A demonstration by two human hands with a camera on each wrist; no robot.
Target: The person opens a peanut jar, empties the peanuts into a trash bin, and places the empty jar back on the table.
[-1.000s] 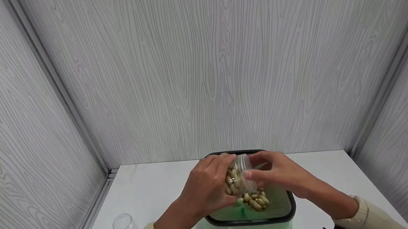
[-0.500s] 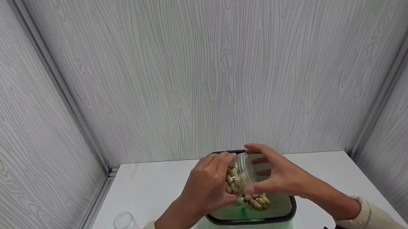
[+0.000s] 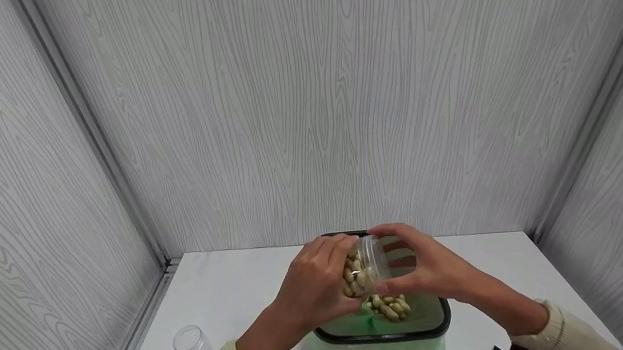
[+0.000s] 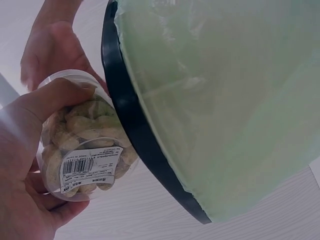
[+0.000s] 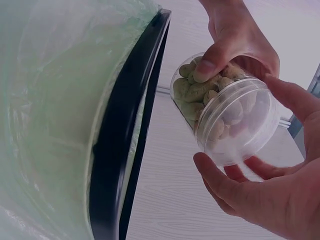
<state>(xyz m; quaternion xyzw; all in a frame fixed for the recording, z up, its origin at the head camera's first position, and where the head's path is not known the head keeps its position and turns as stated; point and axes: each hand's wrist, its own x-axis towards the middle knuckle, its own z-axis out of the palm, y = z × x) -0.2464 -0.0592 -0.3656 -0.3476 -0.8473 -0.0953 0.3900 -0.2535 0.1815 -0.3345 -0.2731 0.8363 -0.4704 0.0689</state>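
Note:
A clear plastic jar [image 3: 356,274] of unshelled peanuts lies tilted on its side above a bin [image 3: 385,338], its lid end toward the right. My left hand [image 3: 315,279] grips the jar's body, with the thumb across it in the left wrist view. Thumb and fingers of my right hand [image 3: 435,265] span the rim of the translucent lid [image 5: 245,120], which sits on the jar. A label with a barcode [image 4: 89,169] shows on the jar's base. More peanuts [image 3: 392,308] lie inside the bin, partly hidden by the hands.
A green plastic bag [image 4: 225,100] lines the bin and folds over its outside, held by a black rim. On the white table [image 3: 231,283], a clear empty container [image 3: 191,346] stands to the left. Grey wood-grain panels [image 3: 306,113] enclose the back and sides.
My right hand's fingers spread off the lid half a second ago and have since come back around its rim. The left hand and the jar stay nearly where they were.

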